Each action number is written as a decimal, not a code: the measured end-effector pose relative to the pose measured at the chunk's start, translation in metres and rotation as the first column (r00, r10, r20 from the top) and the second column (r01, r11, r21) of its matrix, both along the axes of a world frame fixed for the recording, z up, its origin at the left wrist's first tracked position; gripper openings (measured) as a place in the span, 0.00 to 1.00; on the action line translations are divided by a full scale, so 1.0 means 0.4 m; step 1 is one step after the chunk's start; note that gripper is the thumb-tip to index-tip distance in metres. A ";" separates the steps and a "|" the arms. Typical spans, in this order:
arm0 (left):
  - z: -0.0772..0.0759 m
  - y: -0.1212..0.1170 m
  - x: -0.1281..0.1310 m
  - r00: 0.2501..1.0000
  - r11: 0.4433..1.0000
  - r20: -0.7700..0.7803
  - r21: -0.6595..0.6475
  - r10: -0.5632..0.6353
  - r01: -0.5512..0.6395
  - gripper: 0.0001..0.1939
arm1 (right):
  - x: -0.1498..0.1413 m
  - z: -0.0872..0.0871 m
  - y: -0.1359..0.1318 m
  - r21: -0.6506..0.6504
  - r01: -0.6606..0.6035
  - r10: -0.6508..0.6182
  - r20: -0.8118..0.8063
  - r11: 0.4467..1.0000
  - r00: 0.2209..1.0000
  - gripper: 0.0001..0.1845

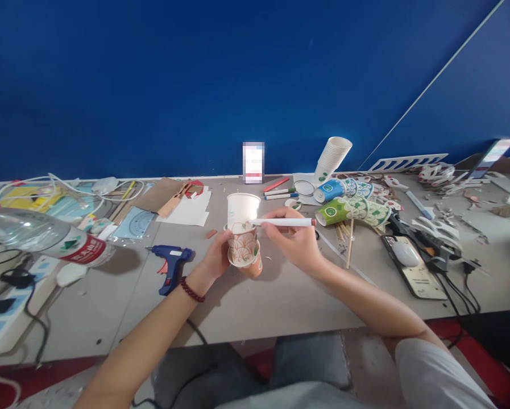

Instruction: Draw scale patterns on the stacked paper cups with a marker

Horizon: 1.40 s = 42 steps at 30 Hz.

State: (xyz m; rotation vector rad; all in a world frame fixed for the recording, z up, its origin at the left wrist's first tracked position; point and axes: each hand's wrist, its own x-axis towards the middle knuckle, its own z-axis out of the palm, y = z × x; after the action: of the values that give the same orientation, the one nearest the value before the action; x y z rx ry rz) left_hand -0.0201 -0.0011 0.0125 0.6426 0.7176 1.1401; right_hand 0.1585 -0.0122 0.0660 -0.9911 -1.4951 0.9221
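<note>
My left hand (pixel 215 254) is wrapped around a paper cup assembly (pixel 243 243) above the middle of the table. Its upper cup (pixel 243 205) is white with a small green mark, and orange scallop-like lines cover the part beneath. An orange cup base (pixel 252 268) shows at the bottom. In my right hand (pixel 296 243) is a marker (pixel 286 222) with a white barrel and a reddish end, held nearly level. The marker's tip points at the cup's side; whether it touches cannot be made out. A red bead bracelet (pixel 191 289) circles my left wrist.
A blue glue gun (pixel 173 264) lies left of my hands, beyond it a large bottle (pixel 54 238). To the right are green (pixel 344 211) and blue (pixel 335 190) patterned cups, a leaning stack of white cups (pixel 332 159), and a phone (pixel 417 272). Several markers (pixel 280 193) lie behind.
</note>
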 end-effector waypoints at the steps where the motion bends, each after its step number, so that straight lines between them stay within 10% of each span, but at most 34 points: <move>1: 0.002 0.000 0.001 1.000 1.000 0.000 -0.003 0.000 0.000 0.18 | 0.000 -0.002 0.000 -0.004 -0.004 0.004 -0.010 1.000 1.000 0.07; 42: 0.016 -0.005 0.004 0.999 0.999 0.032 0.032 -0.026 0.025 0.16 | -0.002 -0.006 0.003 0.051 0.022 -0.020 -0.038 0.998 0.999 0.04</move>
State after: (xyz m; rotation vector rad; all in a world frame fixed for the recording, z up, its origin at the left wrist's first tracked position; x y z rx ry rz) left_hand -0.0186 -0.0032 0.0189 0.6570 0.6636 1.1374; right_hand 0.1577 -0.0112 0.0637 -0.9454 -1.4673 0.8784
